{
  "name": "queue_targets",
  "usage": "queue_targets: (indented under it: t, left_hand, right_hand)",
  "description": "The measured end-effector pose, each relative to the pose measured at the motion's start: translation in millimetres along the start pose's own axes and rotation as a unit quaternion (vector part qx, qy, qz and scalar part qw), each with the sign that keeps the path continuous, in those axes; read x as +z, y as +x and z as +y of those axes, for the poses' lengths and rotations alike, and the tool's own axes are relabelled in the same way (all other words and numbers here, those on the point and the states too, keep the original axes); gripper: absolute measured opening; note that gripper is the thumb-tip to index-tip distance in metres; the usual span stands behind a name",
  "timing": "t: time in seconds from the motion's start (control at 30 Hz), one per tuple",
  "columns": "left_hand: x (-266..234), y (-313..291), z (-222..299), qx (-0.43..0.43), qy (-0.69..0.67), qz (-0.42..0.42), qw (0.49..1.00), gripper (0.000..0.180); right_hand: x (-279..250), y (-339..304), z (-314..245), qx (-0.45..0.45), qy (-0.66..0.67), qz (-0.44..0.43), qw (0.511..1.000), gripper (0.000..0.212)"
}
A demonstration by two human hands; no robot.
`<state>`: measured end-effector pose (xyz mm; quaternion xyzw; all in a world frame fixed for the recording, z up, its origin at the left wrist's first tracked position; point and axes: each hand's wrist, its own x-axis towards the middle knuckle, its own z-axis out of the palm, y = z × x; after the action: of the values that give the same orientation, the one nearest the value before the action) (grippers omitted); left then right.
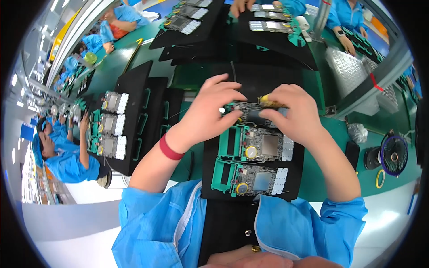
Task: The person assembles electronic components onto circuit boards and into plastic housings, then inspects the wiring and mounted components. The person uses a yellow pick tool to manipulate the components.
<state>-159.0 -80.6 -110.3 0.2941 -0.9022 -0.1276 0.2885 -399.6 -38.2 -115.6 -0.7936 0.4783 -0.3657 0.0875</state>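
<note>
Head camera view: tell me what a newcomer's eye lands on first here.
Dead centre, the left hand and right hand meet over the top circuit board on a black tray. The right hand pinches a small yellow part. Two more green-framed boards lie in a column below it, and a red wristband stands out on the left wrist.

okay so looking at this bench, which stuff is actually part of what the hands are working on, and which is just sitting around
In use:
- left hand and right hand, both on the top circuit board
- black tray carrying two more boards

Lying about:
- small fan
- yellow tape ring
- tray of boards to the left
</note>
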Motion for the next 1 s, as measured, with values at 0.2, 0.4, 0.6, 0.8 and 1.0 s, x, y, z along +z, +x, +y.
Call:
queue_targets:
  t: [0.2, 0.4, 0.6, 0.8, 1.0]
  left_hand:
    - [2.8, 2.8, 3.5, 0.007, -0.049, 0.013, 0.999, 0.022]
    - [8.3, 0.9, -3.5, 0.019, -0.059, 0.046, 0.997, 0.014]
    - [11.0, 1.1, -6.3, 0.020, -0.057, 0.056, 0.997, 0.014]
    - [19.0, 0.1, -8.7, 0.022, -0.035, 0.090, 0.995, 0.011]
    - [27.4, 2.2, -11.9, 0.016, -0.019, 0.107, 0.994, 0.010]
  right_hand:
    - [20.2, 10.5, -11.5, 0.011, 0.004, 0.029, 1.000, 0.016]
    - [23.8, 12.0, -15.8, 0.010, -0.013, 0.018, 1.000, 0.014]
    - [27.3, 8.8, -22.0, 0.014, -0.038, 0.046, 0.998, 0.013]
    - [25.0, -0.5, -33.9, -0.025, -0.074, 0.085, 0.993, 0.013]
    - [33.3, 2.2, -21.0, -0.016, -0.055, 0.059, 0.997, 0.009]
